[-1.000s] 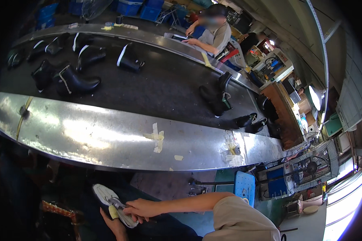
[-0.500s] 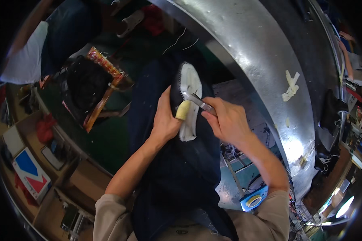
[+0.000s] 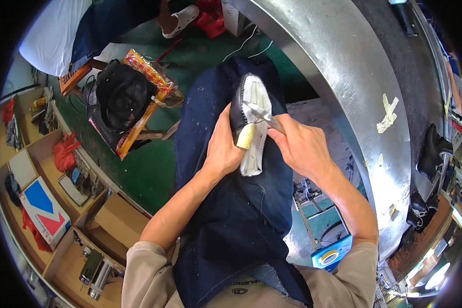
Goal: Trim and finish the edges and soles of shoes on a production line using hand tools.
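A dark shoe [image 3: 237,114] lies sole-up over my lap, its toe pointing away. White padding [image 3: 254,160] covers its underside, and stitches run along the dark edge. My left hand [image 3: 223,149] grips the shoe from the left side; a yellow wrap [image 3: 245,136] covers the thumb, which presses on the white underside. My right hand [image 3: 305,146] is closed round a grey metal hand tool [image 3: 262,114], with its head against the front part of the underside. Whether it is pliers or a blade I cannot make out. A dark blue apron [image 3: 226,215] spreads beneath the shoe.
A curved metal bench [image 3: 339,66] rises on the right, with dark shoes [image 3: 430,154] beyond it. Compartmented wooden shelving [image 3: 82,215] stands on the left. A wooden chair [image 3: 133,136] holds a black bag [image 3: 120,95]; another person's leg and shoe [image 3: 182,21] are behind it.
The picture is brighter and has shifted, so the surroundings sit lower and further right. On the sole, the tool's head has turned and moved from beside the wrapped thumb toward the middle.
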A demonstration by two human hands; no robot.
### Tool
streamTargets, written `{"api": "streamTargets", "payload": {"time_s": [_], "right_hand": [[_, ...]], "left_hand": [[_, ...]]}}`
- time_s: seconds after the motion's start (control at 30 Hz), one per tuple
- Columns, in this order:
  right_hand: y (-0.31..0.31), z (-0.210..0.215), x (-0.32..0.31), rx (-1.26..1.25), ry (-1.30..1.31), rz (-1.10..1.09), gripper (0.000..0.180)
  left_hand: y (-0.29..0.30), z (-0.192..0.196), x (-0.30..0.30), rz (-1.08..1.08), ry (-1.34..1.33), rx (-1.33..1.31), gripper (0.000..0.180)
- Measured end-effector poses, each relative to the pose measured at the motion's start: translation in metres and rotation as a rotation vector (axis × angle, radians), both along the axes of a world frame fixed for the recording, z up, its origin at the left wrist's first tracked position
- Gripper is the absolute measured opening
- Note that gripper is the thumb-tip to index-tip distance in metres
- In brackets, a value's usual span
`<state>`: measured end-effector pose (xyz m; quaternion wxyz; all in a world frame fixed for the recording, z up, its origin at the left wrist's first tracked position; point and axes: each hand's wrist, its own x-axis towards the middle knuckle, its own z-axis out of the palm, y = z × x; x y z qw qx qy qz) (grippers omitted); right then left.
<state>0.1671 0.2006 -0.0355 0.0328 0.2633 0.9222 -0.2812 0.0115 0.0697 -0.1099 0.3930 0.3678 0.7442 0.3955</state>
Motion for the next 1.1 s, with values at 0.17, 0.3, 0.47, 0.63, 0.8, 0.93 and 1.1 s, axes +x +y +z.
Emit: {"api": "streamTargets", "payload": {"time_s": [0.17, 0.3, 0.47, 0.63, 0.8, 0.93, 1.1], "right_hand": [[0.001, -0.011, -0.004, -0.065, -0.013, 0.013, 0.027], [0.006, 0.003, 0.012, -0.567, -0.106, -0.226, 0.032], [-0.010, 0.008, 0.036, -0.632, -0.081, -0.142, 0.035], [-0.030, 0.003, 0.029, -0.199, -0.077, 0.038, 0.035], [-0.032, -0.006, 0.043, -0.651, -0.059, -0.149, 0.039], [-0.014, -0.014, 0.038, -1.460, -0.305, -0.292, 0.044], [-0.014, 0.018, 0.041, -1.008, -0.212, -0.176, 0.040]], "left_hand": [[-0.007, 0.000, -0.008, 0.001, -0.048, -0.085, 0.085], [-0.002, 0.001, -0.028, -0.076, -0.027, -0.149, 0.081], [0.015, 0.022, -0.034, -0.147, -0.233, -0.257, 0.052], [0.000, 0.001, -0.028, -0.031, -0.216, -0.161, 0.066], [-0.003, 0.009, -0.003, 0.066, -0.410, 0.021, 0.075], [-0.031, 0.010, -0.001, -0.036, -0.404, 0.173, 0.076], [-0.028, 0.006, 0.008, -0.071, -0.140, 0.172, 0.079]]}}
